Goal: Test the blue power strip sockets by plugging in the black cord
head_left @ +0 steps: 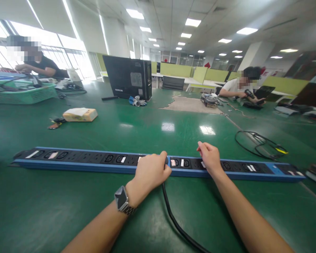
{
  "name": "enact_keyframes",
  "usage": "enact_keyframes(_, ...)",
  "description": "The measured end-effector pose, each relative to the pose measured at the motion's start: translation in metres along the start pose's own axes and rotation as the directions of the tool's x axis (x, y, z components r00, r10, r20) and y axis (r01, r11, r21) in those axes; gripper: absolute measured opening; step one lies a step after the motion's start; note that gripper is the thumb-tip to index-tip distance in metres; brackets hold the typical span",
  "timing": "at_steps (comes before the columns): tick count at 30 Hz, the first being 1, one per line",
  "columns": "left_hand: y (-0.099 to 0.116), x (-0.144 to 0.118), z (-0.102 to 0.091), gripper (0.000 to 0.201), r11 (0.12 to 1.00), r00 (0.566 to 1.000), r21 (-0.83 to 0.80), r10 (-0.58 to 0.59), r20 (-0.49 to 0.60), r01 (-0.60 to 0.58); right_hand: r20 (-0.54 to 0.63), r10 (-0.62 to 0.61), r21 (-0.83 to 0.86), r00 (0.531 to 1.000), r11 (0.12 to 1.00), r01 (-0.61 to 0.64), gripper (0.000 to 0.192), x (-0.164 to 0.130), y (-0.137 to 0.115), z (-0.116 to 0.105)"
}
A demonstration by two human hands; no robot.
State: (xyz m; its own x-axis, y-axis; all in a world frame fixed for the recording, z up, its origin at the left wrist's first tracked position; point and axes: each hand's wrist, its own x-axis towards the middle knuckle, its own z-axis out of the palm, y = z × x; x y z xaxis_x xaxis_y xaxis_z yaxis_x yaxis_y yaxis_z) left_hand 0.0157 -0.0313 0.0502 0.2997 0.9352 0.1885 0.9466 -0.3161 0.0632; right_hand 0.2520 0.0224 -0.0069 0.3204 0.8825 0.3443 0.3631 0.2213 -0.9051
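Your left hand, closed in a clenched grip around the plug end of a black cable, presses on the long blue-and-black socket strip lying across the green counter. Your right hand rests loosely curled on the strip, grasping nothing.

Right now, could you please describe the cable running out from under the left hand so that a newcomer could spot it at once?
Start at the green table and find the long blue and black power strip lying across it. The left hand is closed over the strip's middle, and the black cable runs from under it toward the viewer. Unlike the looped cable farther right, it is a single strand.
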Motion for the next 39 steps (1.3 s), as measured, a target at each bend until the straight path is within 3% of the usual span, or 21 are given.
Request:
enact_keyframes(5,0.002,0.007,-0.010,0.019,0.999,0.999,0.009,0.044,0.026,-0.044,0.023,-0.008,-0.016,1.000,1.000,0.008,0.045,-0.001,0.001,0.000)
enact_keyframes(12,0.002,0.010,-0.019,0.021,0.995,0.994,0.016,0.101,0.053,-0.102,0.045,-0.018,-0.033,0.999,0.999,0.020,0.045,-0.001,0.002,0.000)
enact_keyframes(22,-0.006,0.020,-0.011,0.027,0.992,0.986,-0.076,0.107,0.127,-0.098,0.056,-0.013,-0.050,0.998,0.999,0.015,0.044,-0.001,0.000,-0.001)
enact_keyframes(26,0.003,0.009,-0.005,0.030,0.996,0.992,-0.014,0.094,0.085,-0.093,0.061,-0.012,-0.042,0.998,0.999,0.015,0.043,0.000,0.002,-0.001)
enact_keyframes(34,0.004,-0.001,0.011,0.033,0.989,0.999,-0.145,-0.042,-0.018,0.039,0.059,0.002,-0.022,0.998,1.000,-0.001,0.043,0.000,0.000,-0.001)
enact_keyframes(36,0.003,0.000,0.005,0.032,0.975,0.996,-0.217,-0.058,-0.068,0.042,0.043,0.010,-0.010,0.999,1.000,-0.009,0.042,-0.001,-0.001,0.000)
enact_keyframes(39,-0.002,0.004,-0.016,0.036,0.930,0.965,-0.367,-0.126,-0.228,0.034,0.035,0.016,0.019,0.999,1.000,-0.016,0.042,0.000,-0.001,0.000)
